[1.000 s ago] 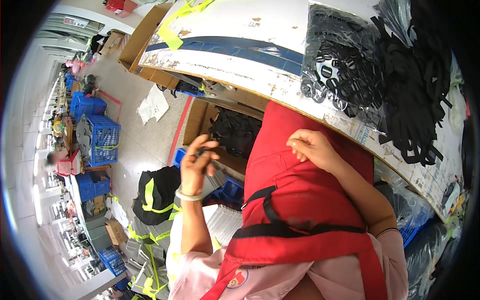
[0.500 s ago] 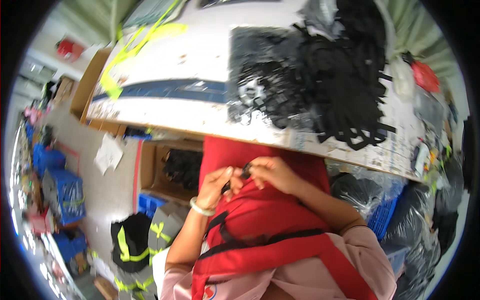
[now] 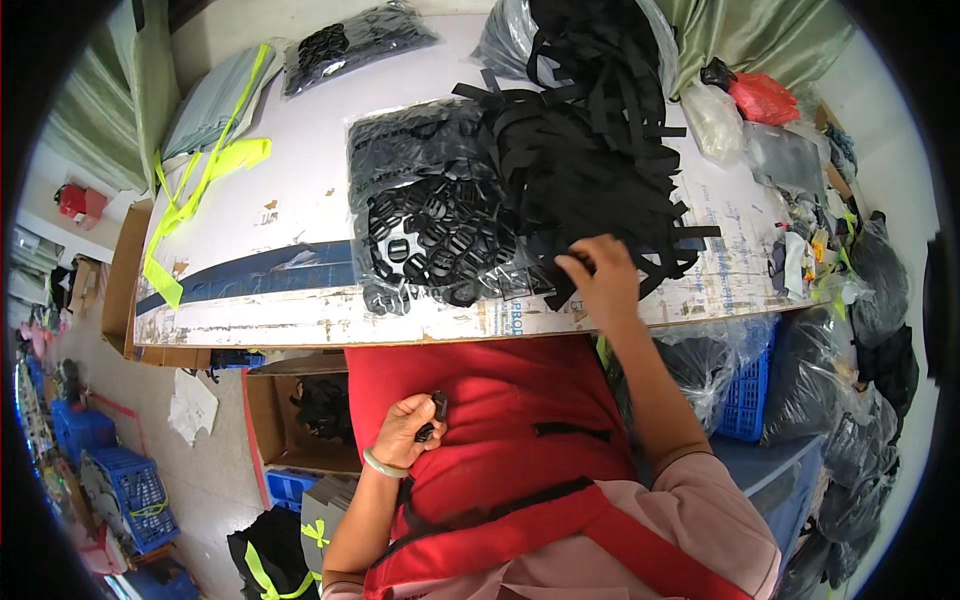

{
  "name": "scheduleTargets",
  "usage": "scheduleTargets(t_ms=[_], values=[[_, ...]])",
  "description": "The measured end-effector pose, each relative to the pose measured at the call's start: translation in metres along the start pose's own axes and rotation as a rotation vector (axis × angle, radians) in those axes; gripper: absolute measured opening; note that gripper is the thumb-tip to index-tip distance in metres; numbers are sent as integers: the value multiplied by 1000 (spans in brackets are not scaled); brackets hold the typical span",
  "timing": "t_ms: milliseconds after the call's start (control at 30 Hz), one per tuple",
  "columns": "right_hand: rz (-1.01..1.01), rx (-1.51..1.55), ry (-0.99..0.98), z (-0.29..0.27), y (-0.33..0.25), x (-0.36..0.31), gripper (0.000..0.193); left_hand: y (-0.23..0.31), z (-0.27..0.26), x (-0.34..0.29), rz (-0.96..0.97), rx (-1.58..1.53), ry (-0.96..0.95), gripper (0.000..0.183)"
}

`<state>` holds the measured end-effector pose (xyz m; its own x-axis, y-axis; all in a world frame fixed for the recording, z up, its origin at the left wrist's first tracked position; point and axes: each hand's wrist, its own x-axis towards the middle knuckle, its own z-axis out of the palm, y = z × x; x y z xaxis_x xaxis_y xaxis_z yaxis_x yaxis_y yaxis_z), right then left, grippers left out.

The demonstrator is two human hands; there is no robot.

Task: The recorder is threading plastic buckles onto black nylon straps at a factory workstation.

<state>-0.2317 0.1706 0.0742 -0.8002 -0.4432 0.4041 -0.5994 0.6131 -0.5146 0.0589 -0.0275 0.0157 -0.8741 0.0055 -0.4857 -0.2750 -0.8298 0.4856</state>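
Note:
My left hand (image 3: 402, 432), a pale bangle at its wrist, is closed in front of the red apron (image 3: 480, 400). Small black plastic buckles (image 3: 438, 403) poke out of its fingers; how many is hidden. At the table's near edge, my right hand (image 3: 606, 285) has its fingers bent around the end of a black strap, partly hidden by the fingers. That strap lies at the front of a big heap of black webbing straps (image 3: 590, 170). Left of the heap, a clear plastic bag (image 3: 375, 150) lies with many black buckles (image 3: 440, 235) showing at its near end.
On the white worn tabletop (image 3: 310, 190) lie neon-yellow strips (image 3: 200, 205) and another bag of black parts (image 3: 355, 45). Below the table stands a cardboard box (image 3: 270, 420) with black pieces inside. Plastic bags (image 3: 830, 385) and a blue crate (image 3: 745, 395) crowd the right side.
My hands were together over my lap at a small black piece. Now my right hand has moved up to the strap heap, while my left stays low with buckles. The view has shifted.

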Motion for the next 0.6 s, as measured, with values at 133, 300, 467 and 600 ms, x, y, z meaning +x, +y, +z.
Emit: scheduleTargets(t_ms=[133, 300, 467, 600], values=[[-59, 23, -141, 11, 26, 10, 20, -5, 9, 5, -7, 54, 73, 16], [-35, 285, -181, -7, -51, -16, 11, 4, 31, 5, 57, 95, 10, 18], [-96, 736, -780, 26, -85, -83, 16, 22, 42, 13, 192, -5, -183, 29], [-90, 680, -1086, 44, -71, -100, 17, 26, 32, 3, 260, 93, -24, 21]])
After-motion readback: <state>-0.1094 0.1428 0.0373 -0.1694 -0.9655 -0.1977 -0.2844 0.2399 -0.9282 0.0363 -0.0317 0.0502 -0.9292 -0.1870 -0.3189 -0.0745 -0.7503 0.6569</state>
